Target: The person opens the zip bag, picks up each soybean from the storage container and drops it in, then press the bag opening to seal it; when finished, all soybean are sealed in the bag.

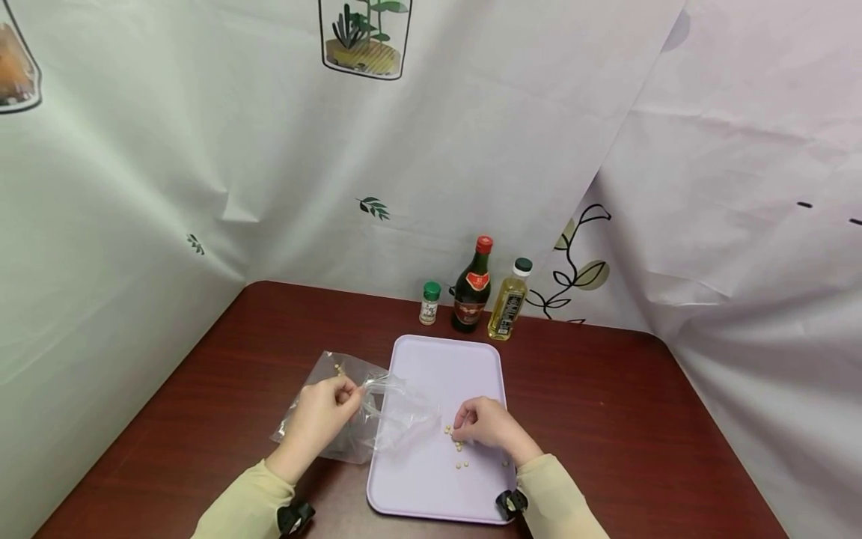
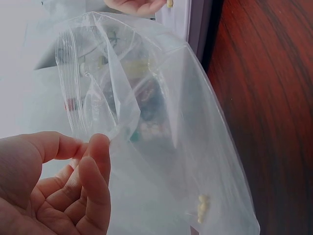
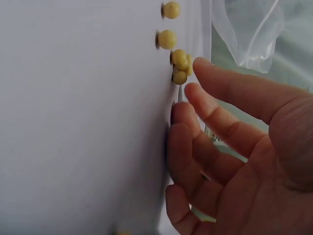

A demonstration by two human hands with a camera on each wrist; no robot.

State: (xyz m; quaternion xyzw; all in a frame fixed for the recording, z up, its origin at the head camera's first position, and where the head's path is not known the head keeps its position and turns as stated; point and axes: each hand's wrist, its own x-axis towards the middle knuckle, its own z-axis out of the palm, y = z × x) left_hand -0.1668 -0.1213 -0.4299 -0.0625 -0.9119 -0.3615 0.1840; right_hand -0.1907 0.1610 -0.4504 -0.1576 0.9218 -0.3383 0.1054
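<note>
My left hand (image 1: 322, 410) pinches the edge of a clear zip bag (image 2: 195, 132) between thumb and forefinger. A few pale yellow soybeans (image 2: 202, 208) lie inside the bag, and its mouth hangs over the left side of a lilac tray (image 1: 438, 494). Low over the tray, my right hand (image 1: 486, 423) has its fingers bent, with thumb and forefinger a little apart. Close to those fingertips sit several loose soybeans (image 3: 179, 58), bunched in the right wrist view. More soybeans (image 1: 462, 466) are scattered on the tray nearer to me.
Behind the tray stand a small green-capped shaker (image 1: 429, 303), a dark red-capped bottle (image 1: 473, 288) and a bottle of yellow oil (image 1: 509, 301). The dark red-brown table (image 1: 606, 419) meets a pale printed curtain (image 1: 303, 165) at the back and sides.
</note>
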